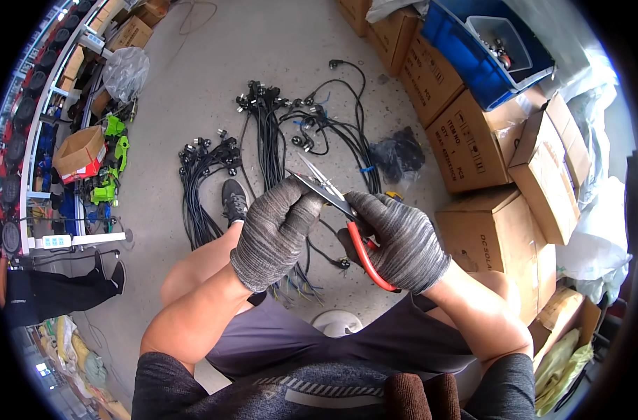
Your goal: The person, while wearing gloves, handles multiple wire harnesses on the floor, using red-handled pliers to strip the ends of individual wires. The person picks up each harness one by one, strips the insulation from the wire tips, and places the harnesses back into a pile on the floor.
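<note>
My right hand [406,241], in a grey knit glove, is wrapped round a pair of scissors with red handles [364,260]. Their blades point up and to the left, slightly apart. Close beside them my left hand [270,238], gloved the same way, is closed at the blades; what its fingers pinch is too small to make out. On the floor beyond my hands lie black power cords with plugs, in a left bundle [203,185], a middle bundle [266,133] and a looser right bundle [343,129]. One plug [342,264] shows below the scissors.
Stacked cardboard boxes [466,143] line the right side, with a blue bin [473,52] on top. A dark plastic bag [397,157] lies by the cords. Shelving with green parts [109,164] stands at left. Another person's dark-trousered leg [60,290] reaches in there.
</note>
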A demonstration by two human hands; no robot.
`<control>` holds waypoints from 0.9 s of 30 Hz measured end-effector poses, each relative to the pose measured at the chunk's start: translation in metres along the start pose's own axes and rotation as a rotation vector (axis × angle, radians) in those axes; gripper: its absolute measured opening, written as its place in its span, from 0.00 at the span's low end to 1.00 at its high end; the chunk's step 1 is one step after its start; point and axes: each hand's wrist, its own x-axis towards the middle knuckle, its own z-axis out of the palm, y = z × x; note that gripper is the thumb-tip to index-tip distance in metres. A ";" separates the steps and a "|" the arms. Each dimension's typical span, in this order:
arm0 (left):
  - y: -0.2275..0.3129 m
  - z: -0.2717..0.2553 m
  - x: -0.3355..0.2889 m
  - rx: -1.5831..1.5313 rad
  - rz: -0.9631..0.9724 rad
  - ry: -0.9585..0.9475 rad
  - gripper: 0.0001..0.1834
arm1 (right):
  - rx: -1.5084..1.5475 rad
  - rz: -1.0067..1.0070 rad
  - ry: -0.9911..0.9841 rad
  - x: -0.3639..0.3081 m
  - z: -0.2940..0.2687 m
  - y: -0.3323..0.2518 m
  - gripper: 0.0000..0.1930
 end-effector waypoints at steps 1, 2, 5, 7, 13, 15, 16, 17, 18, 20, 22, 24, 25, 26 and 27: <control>0.001 0.000 0.000 0.059 0.070 -0.001 0.08 | 0.006 0.011 -0.005 0.000 0.000 -0.001 0.23; 0.002 0.000 0.001 0.117 0.139 -0.003 0.08 | 0.012 0.023 -0.010 0.000 0.000 -0.001 0.23; 0.002 0.001 0.001 0.181 0.213 -0.002 0.08 | 0.010 0.007 -0.004 0.000 0.001 0.000 0.22; -0.002 0.000 0.002 0.185 0.205 0.003 0.08 | 0.012 0.011 -0.007 -0.001 0.002 0.002 0.22; -0.001 0.000 -0.001 0.105 0.100 0.009 0.07 | 0.039 0.090 -0.123 -0.001 -0.004 0.001 0.19; -0.002 -0.001 0.000 0.104 0.089 0.019 0.07 | 0.003 0.139 -0.170 -0.002 -0.003 0.003 0.19; -0.003 -0.001 0.001 0.105 0.067 -0.003 0.08 | 0.217 0.184 -0.109 -0.004 0.000 0.009 0.18; -0.003 0.000 0.003 0.106 0.046 -0.026 0.08 | 0.431 0.228 -0.045 -0.007 0.001 0.014 0.17; -0.004 -0.002 0.002 0.110 0.042 -0.025 0.08 | 0.472 0.259 -0.070 -0.002 -0.009 0.010 0.17; -0.007 -0.009 0.007 0.255 0.318 -0.010 0.10 | 0.527 0.227 0.045 0.004 -0.015 0.013 0.16; -0.011 -0.029 0.030 0.333 0.373 0.018 0.15 | 0.380 0.253 0.085 0.008 -0.021 0.025 0.15; 0.019 -0.057 0.067 0.326 0.322 0.091 0.23 | 0.394 0.216 0.182 0.011 -0.021 0.034 0.15; 0.036 -0.071 0.086 0.319 0.354 0.188 0.25 | 0.376 0.208 0.204 0.017 -0.022 0.035 0.15; 0.049 -0.090 0.113 0.201 0.482 0.119 0.25 | 0.375 0.214 0.204 0.018 -0.025 0.037 0.15; 0.071 -0.117 0.139 0.270 0.494 0.135 0.26 | 0.397 0.313 0.182 0.019 -0.026 0.036 0.16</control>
